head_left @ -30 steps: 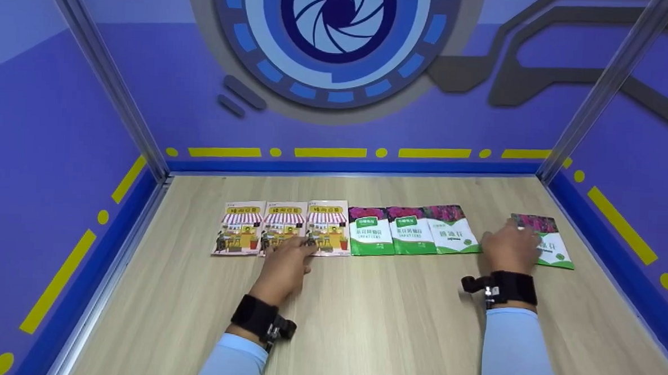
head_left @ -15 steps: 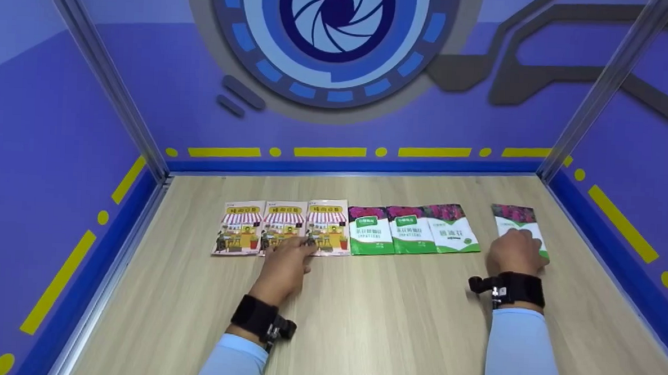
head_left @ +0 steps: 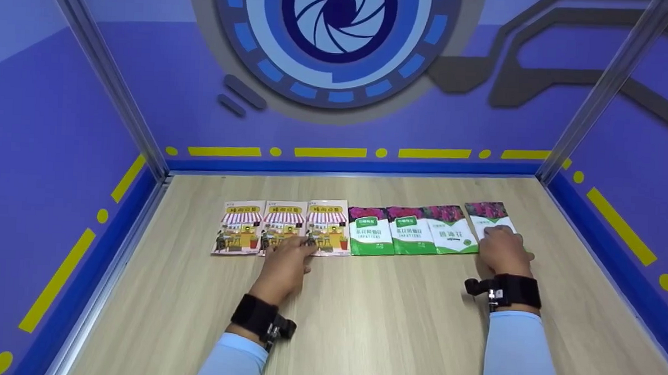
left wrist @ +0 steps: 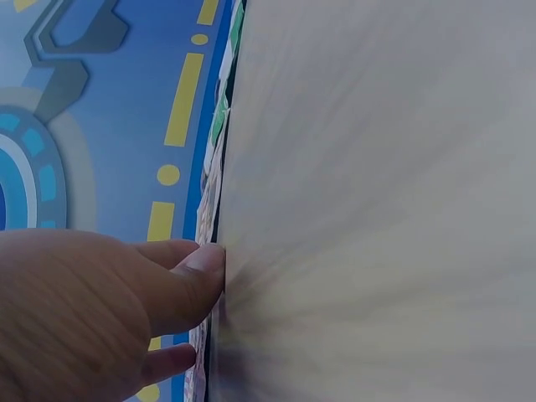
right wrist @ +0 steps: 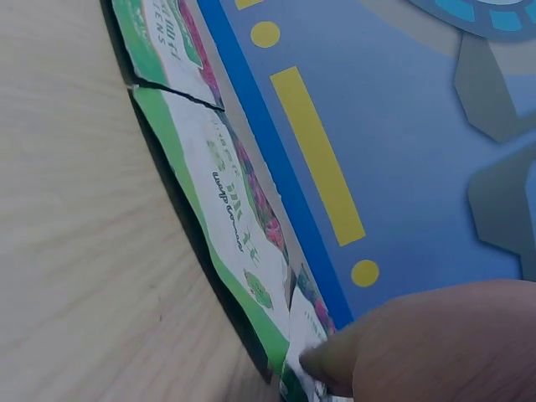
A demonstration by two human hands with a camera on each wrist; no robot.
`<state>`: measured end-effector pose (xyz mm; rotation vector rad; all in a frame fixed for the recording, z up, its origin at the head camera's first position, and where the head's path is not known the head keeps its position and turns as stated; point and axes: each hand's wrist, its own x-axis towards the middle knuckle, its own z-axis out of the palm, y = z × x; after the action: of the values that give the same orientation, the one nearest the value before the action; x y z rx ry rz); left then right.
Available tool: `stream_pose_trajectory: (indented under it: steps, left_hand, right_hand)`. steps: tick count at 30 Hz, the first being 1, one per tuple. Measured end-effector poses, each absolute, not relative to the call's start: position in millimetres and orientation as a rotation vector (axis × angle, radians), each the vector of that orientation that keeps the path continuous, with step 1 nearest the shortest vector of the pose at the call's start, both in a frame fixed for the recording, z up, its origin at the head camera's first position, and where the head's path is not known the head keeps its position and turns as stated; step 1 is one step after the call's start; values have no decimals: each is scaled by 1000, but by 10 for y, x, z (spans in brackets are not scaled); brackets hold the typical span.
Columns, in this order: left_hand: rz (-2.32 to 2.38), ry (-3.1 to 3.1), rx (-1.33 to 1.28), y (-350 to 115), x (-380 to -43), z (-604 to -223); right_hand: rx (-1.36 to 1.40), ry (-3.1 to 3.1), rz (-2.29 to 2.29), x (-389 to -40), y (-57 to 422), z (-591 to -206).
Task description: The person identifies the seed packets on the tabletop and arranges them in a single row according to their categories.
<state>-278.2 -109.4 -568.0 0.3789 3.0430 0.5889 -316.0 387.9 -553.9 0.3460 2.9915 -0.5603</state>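
Note:
Three pink seed packets (head_left: 237, 227) printed with a striped awning lie side by side at the left of a row. Beside them follow three green-and-white flower seed packets (head_left: 370, 231). My left hand (head_left: 286, 264) rests with its fingers on the middle and right pink packets; in the left wrist view its thumb (left wrist: 205, 264) lies at their near edge. At the row's right end, my right hand (head_left: 503, 251) holds one more green-and-white seed packet (head_left: 484, 212) from above, covering its lower part. In the right wrist view this packet's edge meets its neighbour (right wrist: 226, 201).
The packets lie on a light wood-grain table (head_left: 384, 325). Behind it stands a blue printed back wall (head_left: 336, 131), with side walls at left and right. Each wrist wears a black camera strap (head_left: 515, 290).
My right hand has slid the rightmost seed packet leftward along the table, up to the end of the row. The left hand has stayed in place on the pink packets.

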Motion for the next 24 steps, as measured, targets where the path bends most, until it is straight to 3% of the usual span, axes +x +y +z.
stream_pose_trajectory:
  steps: [24]
  left_hand:
    - [547,3065,417,-1094,-2789,-5681]
  right_hand:
    - [232,2938,-574,-3118,3903,-5477]
